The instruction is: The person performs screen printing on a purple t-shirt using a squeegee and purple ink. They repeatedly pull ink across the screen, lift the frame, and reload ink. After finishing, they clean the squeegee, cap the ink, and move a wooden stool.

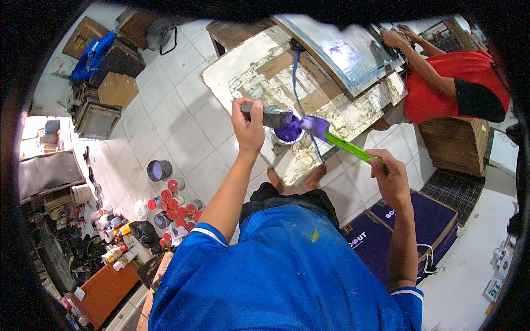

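Blue shirt (276, 265), dark tool (274, 117) in left hand (248, 127), spatula (348, 146) in right hand (392, 176)

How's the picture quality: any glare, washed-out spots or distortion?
In the head view, glare whitens part of the framed panel, and the far-left opening is blown out; also head view, edges bend near the dark rim, yet the green handle reads clearly.
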A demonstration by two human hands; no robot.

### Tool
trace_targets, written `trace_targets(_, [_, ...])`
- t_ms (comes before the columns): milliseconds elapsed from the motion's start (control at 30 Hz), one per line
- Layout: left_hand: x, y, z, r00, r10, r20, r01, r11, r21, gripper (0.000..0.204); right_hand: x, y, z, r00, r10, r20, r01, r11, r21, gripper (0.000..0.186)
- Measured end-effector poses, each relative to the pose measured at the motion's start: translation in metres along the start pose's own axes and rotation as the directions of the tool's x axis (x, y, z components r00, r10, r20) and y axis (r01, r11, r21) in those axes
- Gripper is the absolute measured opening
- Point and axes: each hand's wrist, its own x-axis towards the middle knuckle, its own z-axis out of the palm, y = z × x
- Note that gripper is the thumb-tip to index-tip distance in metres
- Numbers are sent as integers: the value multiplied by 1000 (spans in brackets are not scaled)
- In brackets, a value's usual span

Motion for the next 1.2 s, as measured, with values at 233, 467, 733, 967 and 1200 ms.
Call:
trace_targets(233, [19,-6,6,997,-60,41,57,996,72,26,-10,40,13,969,-216,-121,237,950,205,26])
trace_targets(467, [26,-7,9,986,-113,120,97,986,132,25,0,67,29,925,-337,-174,361,924,127,26])
trace_targets(733, [28,0,13,984,-133,122,120,986,112,25,5,77,35,927,-334,-171,358,923,141,21])
trace_targets(967, [38,-2,15,973,-175,149,171,985,38,25,7,105,47,941,-318,-116,331,937,109,21])
trace_targets(1200, [50,7,16,986,-136,93,131,989,62,26,7,115,66,957,-289,-36,291,948,129,32])
